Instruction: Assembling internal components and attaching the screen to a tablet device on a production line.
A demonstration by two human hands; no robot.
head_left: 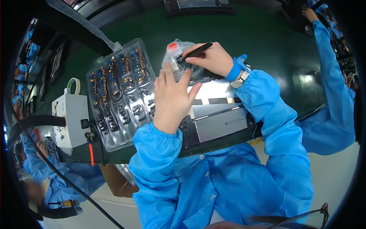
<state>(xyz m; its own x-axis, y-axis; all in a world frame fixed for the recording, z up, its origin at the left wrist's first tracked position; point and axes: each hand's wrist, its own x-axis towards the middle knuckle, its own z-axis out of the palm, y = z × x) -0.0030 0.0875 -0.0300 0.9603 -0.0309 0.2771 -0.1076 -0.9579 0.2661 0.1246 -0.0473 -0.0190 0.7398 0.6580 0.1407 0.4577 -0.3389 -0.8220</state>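
My right hand [213,59] pinches a black pen-shaped tool [199,50], its lower end pointing down into a clear plastic bag [183,45]. A red round spot [172,46] shows on that bag; its contents are hard to make out. Fingers spread, my left hand [171,97] lies palm down, its fingertips at the bag's near edge. Just right of the left hand, close to my body, sits an opened flat electronic device [219,120] with a grey panel and dark frame. My right wrist carries a blue band [234,71].
To the left stands a clear plastic tray [120,91] with rows of small gold, blue and black parts. Beside it is a white box [71,120] with a thick black hose and a red cable. Another device [198,7] lies at the far edge. A co-worker's blue sleeve [329,76] is at right.
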